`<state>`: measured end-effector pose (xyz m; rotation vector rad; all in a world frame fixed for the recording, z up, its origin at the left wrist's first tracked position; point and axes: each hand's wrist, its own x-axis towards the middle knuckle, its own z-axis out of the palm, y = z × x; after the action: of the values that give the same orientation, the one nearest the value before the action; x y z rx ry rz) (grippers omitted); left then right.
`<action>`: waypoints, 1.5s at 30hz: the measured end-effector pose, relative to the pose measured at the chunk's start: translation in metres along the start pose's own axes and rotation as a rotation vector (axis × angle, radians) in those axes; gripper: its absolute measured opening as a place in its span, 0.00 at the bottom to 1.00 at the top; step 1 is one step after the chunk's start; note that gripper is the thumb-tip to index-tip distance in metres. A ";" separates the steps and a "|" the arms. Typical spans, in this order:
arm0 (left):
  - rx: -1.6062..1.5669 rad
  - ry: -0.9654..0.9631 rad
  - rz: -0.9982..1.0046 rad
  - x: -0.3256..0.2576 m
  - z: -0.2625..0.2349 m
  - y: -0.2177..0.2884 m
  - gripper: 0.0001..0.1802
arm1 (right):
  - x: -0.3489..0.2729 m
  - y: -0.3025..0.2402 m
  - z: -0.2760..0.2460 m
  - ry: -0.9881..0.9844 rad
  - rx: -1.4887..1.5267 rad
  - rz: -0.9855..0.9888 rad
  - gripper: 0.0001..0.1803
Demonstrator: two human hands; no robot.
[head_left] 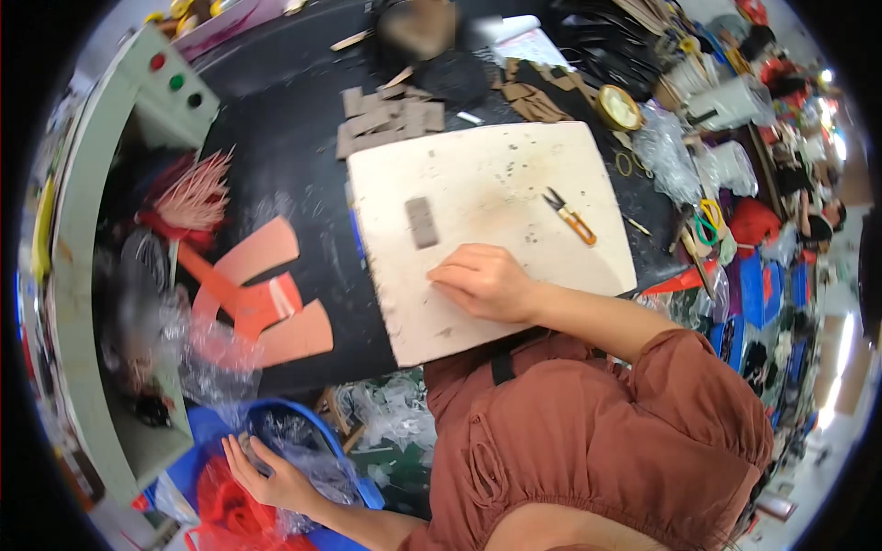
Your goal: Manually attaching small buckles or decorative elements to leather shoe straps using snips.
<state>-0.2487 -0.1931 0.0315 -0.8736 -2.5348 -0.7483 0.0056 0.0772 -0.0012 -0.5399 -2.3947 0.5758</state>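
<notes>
On the board (pixel 514 184): right hand (pixel 482 280), fingers curled, palm down, gripping nothing; grey strip (pixel 422 222) just beyond; snips (pixel 570 216) farther right. Below the board: left hand (pixel 266 473), open, in a plastic-lined blue bin (pixel 354 455).

Single head-worn fisheye view, looking steeply down from close above the person's rust-brown sleeve (pixel 643 413) onto the dark work surface (pixel 285 147) and pale rectangular cutting board (pixel 514 174), edges bending toward the rim.
</notes>
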 end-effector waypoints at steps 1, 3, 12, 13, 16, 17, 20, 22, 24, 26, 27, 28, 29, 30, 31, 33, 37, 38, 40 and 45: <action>-0.053 -0.021 -0.030 0.005 0.005 0.013 0.14 | -0.010 0.010 -0.015 0.024 -0.050 0.046 0.08; -0.056 -0.073 0.175 0.011 0.017 0.034 0.14 | -0.025 0.029 -0.041 0.073 -0.166 0.125 0.08; -0.262 -0.444 0.462 0.019 0.090 0.164 0.14 | -0.074 0.092 -0.116 0.119 -0.431 0.363 0.12; -0.259 -0.473 0.487 0.016 0.095 0.175 0.14 | -0.079 0.100 -0.120 0.108 -0.410 0.345 0.12; -0.321 -0.528 0.431 0.001 0.113 0.173 0.15 | -0.080 0.115 -0.130 0.059 -0.405 0.352 0.11; -0.347 -0.543 0.460 0.000 0.115 0.174 0.15 | -0.069 0.114 -0.132 0.035 -0.397 0.350 0.11; -0.277 -0.524 0.463 0.010 0.107 0.172 0.15 | -0.055 0.114 -0.129 0.025 -0.406 0.333 0.10; -0.252 -0.485 0.502 0.030 0.114 0.171 0.15 | -0.064 0.108 -0.129 0.046 -0.432 0.384 0.11; -0.278 -0.379 0.409 0.032 0.103 0.159 0.14 | -0.071 0.111 -0.124 0.012 -0.471 0.322 0.11; -0.295 -0.258 0.271 0.029 0.096 0.137 0.13 | -0.064 0.108 -0.118 -0.019 -0.409 0.292 0.11; -0.298 -0.199 0.199 0.022 0.091 0.123 0.12 | -0.057 0.103 -0.114 -0.036 -0.363 0.275 0.11; -0.332 -0.163 0.109 0.021 0.091 0.111 0.11 | -0.049 0.099 -0.113 -0.035 -0.343 0.272 0.11; -0.276 -0.062 0.087 0.025 0.087 0.099 0.14 | -0.040 0.095 -0.109 -0.032 -0.323 0.276 0.11; -0.220 0.033 0.069 0.034 0.081 0.084 0.17 | -0.032 0.090 -0.104 -0.036 -0.320 0.249 0.11; -0.171 0.135 0.045 0.041 0.078 0.069 0.20 | -0.022 0.087 -0.100 -0.042 -0.322 0.187 0.11; -0.039 0.374 -0.067 0.068 0.074 0.049 0.33 | -0.005 0.081 -0.093 -0.067 -0.315 0.095 0.12; 0.279 0.228 -0.259 0.116 0.088 0.001 0.36 | 0.027 0.055 -0.067 -0.177 -0.211 -0.054 0.11; 0.267 0.143 -0.269 0.132 0.097 -0.012 0.33 | 0.033 0.044 -0.062 -0.197 -0.202 -0.067 0.11; 0.060 -0.041 -0.326 0.163 0.103 -0.052 0.21 | 0.042 0.028 -0.058 -0.212 -0.166 -0.097 0.11; -0.791 -0.083 -0.063 0.205 0.013 0.058 0.12 | 0.046 0.024 -0.054 -0.129 0.122 0.228 0.07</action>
<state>-0.3664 -0.0525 0.1411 -1.0562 -2.3253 -1.8276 0.0125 0.1342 0.0462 -0.7480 -2.4137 0.8744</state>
